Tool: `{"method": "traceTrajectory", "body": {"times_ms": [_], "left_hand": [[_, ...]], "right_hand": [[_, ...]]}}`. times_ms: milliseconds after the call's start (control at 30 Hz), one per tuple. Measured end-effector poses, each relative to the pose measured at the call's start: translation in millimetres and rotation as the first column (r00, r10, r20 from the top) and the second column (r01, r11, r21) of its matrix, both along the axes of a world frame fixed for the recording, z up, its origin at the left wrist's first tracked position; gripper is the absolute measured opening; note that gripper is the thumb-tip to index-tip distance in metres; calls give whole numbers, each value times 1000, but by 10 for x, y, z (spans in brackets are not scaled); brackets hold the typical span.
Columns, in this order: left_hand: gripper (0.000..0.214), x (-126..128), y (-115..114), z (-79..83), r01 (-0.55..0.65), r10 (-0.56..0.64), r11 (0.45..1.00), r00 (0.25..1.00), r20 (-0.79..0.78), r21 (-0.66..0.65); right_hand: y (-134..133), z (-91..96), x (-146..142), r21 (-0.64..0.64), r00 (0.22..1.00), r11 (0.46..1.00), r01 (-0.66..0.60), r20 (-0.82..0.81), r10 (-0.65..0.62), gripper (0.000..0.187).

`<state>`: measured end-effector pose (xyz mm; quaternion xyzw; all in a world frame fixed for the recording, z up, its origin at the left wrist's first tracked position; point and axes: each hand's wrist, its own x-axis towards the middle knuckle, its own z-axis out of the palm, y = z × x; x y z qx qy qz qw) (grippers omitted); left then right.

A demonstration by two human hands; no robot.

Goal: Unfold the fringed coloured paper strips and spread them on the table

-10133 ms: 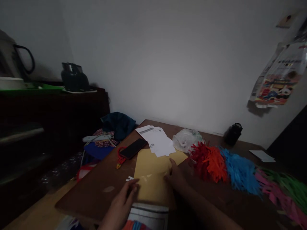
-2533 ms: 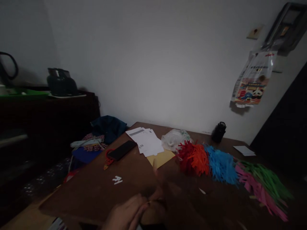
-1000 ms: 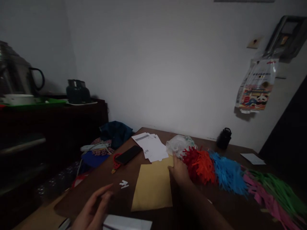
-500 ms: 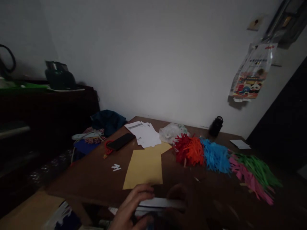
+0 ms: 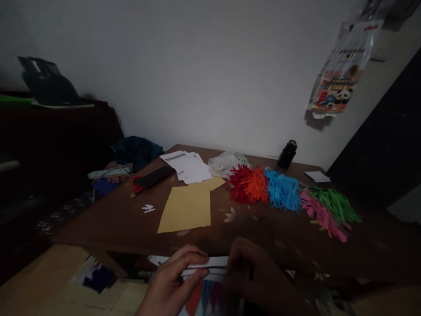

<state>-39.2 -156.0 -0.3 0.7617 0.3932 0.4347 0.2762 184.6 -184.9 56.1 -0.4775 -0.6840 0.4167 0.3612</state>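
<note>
A folded white paper (image 5: 215, 274) with layered strips along its top and a coloured print below is held low, at the near edge of the table. My left hand (image 5: 177, 276) grips its left end, fingers over the top and thumb pressed on the front. My right hand (image 5: 253, 272) is closed at the other end of the paper; it is dark and blurred, and its fingertips are partly hidden. Just beyond my hands lies a yellow paper sheet (image 5: 187, 208) on the brown table (image 5: 131, 224).
White papers (image 5: 190, 166), a black phone (image 5: 155, 177) and white scraps (image 5: 148, 208) lie at left. Red-orange (image 5: 248, 184), blue (image 5: 283, 189), pink (image 5: 322, 213) and green (image 5: 337, 204) paper fringes spread rightward. A black bottle (image 5: 287, 154) stands near the wall.
The view has tilted down and shifted right, so more of the paper's coloured print shows below the strips. Both hands stay at the paper.
</note>
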Motion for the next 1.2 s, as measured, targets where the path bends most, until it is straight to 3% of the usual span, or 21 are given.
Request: {"method": "traceTrajectory", "body": {"times_ms": [300,500,700,900,1000,1100,1200], "left_hand": [[9,26,-102,-9,29,-27,998,999,-37,64],[9,64,-159,50,54,-54,995,999,-3,88],[11,43,-143,30,94,-95,991,995,8,97],[9,37,-154,24,112,-112,989,994,-3,91],[9,43,-147,42,105,-106,990,994,6,96],[7,38,-139,39,77,-78,994,997,2,82],[6,32,-149,31,46,-45,996,999,-16,70]], "right_hand": [[-64,-199,-16,15,996,999,38,84,-39,30],[-114,-150,-94,70,971,991,110,206,-122,35],[-150,-170,-137,114,966,985,131,207,-152,35],[-123,-383,-120,140,975,970,197,76,-209,67],[-104,-493,-113,363,961,905,221,75,-265,54],[-94,-568,-107,614,948,770,175,105,-300,44],[-98,-582,-106,721,937,682,122,143,-320,32]]}}
